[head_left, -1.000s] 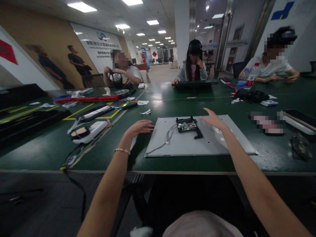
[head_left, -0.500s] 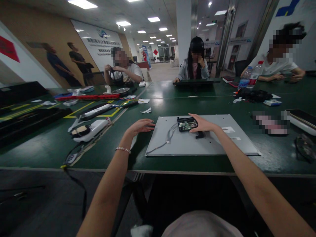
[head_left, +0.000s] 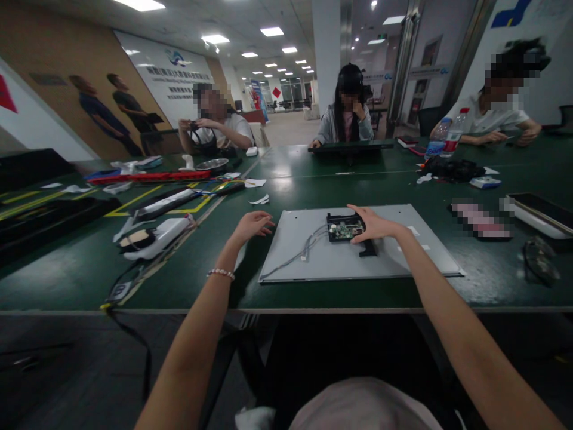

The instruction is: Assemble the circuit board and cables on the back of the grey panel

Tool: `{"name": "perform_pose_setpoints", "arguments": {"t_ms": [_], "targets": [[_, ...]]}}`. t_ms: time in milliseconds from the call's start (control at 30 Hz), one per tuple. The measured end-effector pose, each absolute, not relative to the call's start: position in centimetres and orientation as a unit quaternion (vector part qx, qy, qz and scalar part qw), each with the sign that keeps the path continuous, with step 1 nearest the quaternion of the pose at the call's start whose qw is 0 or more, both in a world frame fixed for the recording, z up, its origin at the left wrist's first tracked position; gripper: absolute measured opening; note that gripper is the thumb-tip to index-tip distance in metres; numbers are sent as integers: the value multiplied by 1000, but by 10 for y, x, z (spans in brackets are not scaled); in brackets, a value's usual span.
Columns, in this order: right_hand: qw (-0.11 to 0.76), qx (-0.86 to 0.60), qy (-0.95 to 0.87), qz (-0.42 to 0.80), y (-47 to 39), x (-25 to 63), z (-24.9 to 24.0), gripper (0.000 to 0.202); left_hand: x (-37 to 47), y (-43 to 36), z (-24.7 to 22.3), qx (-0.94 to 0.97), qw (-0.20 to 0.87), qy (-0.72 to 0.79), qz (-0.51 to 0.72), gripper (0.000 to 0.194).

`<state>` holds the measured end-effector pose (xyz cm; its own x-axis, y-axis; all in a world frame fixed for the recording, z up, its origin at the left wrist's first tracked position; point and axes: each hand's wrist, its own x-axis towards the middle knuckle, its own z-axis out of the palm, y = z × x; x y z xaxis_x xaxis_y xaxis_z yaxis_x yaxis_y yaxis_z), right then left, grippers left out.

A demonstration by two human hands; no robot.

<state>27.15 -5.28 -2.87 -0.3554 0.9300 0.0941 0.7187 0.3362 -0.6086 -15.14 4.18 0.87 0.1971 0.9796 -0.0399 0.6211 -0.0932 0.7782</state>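
Note:
A flat grey display panel [head_left: 331, 263] lies on the green table in front of me. My right hand [head_left: 376, 226] grips the right side of a green circuit board in a black plastic housing [head_left: 342, 230], thumb at the near side and fingers at the far side. A black arm of the housing [head_left: 367, 249] sticks out toward me below that hand. Thin grey cables [head_left: 308, 246] run from the board to the panel's near left corner. Beside the panel's left edge hovers my left hand [head_left: 253, 226], its fingers loosely bent and holding nothing.
To the left lie a white device with a black part [head_left: 156, 237], a long black-and-white piece [head_left: 165, 203] and a red strip [head_left: 152, 176]. A pink phone-like object [head_left: 478, 220] and bottles [head_left: 439, 138] are at right. Several people sit across the table.
My right hand has shifted the circuit board in its housing slightly to the right over the panel, and more of the black arm shows. My left hand's fingers have curled a little. The view has turned slightly.

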Motion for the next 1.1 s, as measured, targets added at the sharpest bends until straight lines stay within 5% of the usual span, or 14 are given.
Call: {"name": "perform_pose_setpoints", "arguments": {"t_ms": [167, 367, 567, 967, 1100], "targets": [[201, -540, -777, 255, -55, 273, -29, 127, -142, 45, 2, 814, 111, 501, 274, 50], [192, -542, -772, 271, -56, 275, -30, 133, -126, 32, -2, 892, 110, 413, 148, 80], [252, -560, -744, 266, -51, 279, -30, 98, -122, 28, -3, 907, 127, 401, 29, 83], [259, -549, -741, 286, -51, 274, -28, 88, -134, 31, 3, 893, 187, 403, 76, 70], [241, -545, -752, 281, -48, 276, -30, 83, -149, 58, 7, 860, 113, 467, 171, 58]]}}
